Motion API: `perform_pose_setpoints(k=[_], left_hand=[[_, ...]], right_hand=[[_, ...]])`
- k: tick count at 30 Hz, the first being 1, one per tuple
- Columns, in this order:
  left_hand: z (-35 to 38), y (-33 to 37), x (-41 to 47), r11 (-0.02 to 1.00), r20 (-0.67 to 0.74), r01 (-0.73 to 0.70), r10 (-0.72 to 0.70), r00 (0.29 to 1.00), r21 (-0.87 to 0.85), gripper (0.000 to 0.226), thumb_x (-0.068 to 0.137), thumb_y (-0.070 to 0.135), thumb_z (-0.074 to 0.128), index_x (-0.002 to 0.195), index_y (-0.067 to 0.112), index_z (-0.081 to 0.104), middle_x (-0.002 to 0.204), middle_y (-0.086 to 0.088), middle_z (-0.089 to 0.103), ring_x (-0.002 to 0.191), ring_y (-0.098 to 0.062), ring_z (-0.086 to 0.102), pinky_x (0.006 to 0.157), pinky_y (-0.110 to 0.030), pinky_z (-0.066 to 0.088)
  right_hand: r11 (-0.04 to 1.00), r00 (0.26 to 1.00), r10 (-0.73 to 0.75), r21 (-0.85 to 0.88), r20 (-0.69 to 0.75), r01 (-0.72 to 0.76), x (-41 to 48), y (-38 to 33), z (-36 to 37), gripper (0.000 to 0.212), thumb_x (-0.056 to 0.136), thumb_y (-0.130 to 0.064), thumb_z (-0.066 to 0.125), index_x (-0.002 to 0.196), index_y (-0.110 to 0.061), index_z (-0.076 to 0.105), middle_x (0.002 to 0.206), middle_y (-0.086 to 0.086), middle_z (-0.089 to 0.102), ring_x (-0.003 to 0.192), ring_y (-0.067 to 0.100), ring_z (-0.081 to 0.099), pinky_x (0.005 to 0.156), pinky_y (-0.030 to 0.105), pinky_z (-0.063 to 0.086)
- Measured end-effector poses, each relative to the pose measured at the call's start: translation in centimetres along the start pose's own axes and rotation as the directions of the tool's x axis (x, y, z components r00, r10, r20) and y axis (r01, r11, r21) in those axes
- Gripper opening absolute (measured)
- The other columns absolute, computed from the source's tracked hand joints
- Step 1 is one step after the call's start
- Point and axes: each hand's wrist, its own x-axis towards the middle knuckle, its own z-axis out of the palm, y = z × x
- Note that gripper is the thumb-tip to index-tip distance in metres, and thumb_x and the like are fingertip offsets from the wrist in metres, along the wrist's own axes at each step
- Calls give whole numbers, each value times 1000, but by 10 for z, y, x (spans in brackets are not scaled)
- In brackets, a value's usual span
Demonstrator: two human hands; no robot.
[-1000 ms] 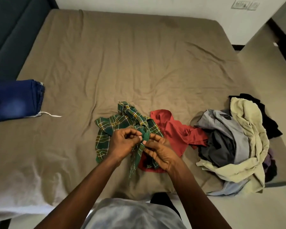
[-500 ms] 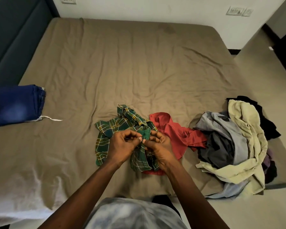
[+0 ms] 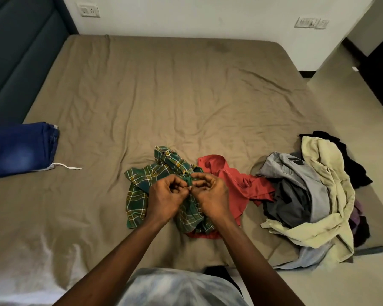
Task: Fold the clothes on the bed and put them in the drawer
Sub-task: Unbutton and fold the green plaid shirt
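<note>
Head view: I see the left hand (image 3: 167, 195) and right hand (image 3: 210, 195) close together, each pinching a dark-green edge of the plaid shirt (image 3: 139, 191), possibly its collar. The shirt lies crumpled on the bed (image 3: 164, 96), partly over a red garment (image 3: 234, 180). Folded jeans (image 3: 20, 149) sit far left.

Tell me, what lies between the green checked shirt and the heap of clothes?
A crumpled red garment, partly under the green checked shirt and reaching the heap, seen in the head view.
</note>
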Motion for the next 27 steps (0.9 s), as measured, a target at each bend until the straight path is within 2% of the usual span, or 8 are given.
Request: perform_pose_setpoints(k=[6,10,14,16,19,23,25,27], left_hand=[[3,5,1,987,-25,13,-17,1000,-160,18,82,-2,78,86,16,75,80,-4,76,76,-28,73,70,-35,62],[5,4,6,994,-34,14,-18,999,-112,20,82,-1,77,86,18,75,78,-1,75,73,-22,72,68,-36,62],[2,12,14,995,1,27,-28,1000,-100,14,90,10,76,94,23,80,83,8,78,77,-9,74,68,-25,61],[-1,15,19,996,87,42,-36,996,-80,14,97,16,69,100,25,79,87,9,79,79,-8,75,69,-27,62],[-6,17,29,982,193,105,-74,978,-157,9,100,22,66,105,23,73,88,-1,78,77,-16,74,71,-37,62],[-6,18,37,917,261,244,-163,951,-315,9,99,14,67,107,9,68,85,-8,74,65,-12,65,57,-26,54],[-3,16,37,893,283,296,-204,937,-339,12,95,9,71,107,7,68,77,-5,71,60,-10,63,54,-24,52],[5,15,37,844,296,359,-252,921,-399,14,93,3,71,107,4,68,69,-2,69,53,-9,62,49,-23,52]], right_hand=[[998,1000,23,59,9,-23,4,-2,-5,35,78,5,78,105,-16,73,81,0,74,73,8,70,66,22,56],[991,997,-79,-104,17,81,2,-3,-2,37,80,2,72,105,-26,73,84,-7,75,77,4,71,69,19,57],[960,986,-161,-227,43,167,4,-9,-10,33,85,-9,77,114,-24,73,90,-11,74,76,-1,70,66,17,58],[949,985,-169,-266,31,171,10,-14,-14,31,83,-13,81,108,-27,72,86,-12,72,74,-1,69,64,17,57],[986,997,-81,-149,-14,78,22,-18,-15,26,76,-7,86,87,-25,71,81,-7,72,75,5,69,68,27,59],[999,999,44,-30,7,-43,34,-15,-13,32,69,5,81,76,-23,67,77,-5,69,74,13,67,71,42,62],[998,1000,29,-62,-10,-30,37,-12,-9,30,69,3,79,75,-24,66,75,-7,69,71,8,65,65,35,57],[981,998,-45,-188,-43,36,35,-14,-6,27,71,-1,76,77,-24,65,76,-11,68,69,-1,61,62,17,47]])
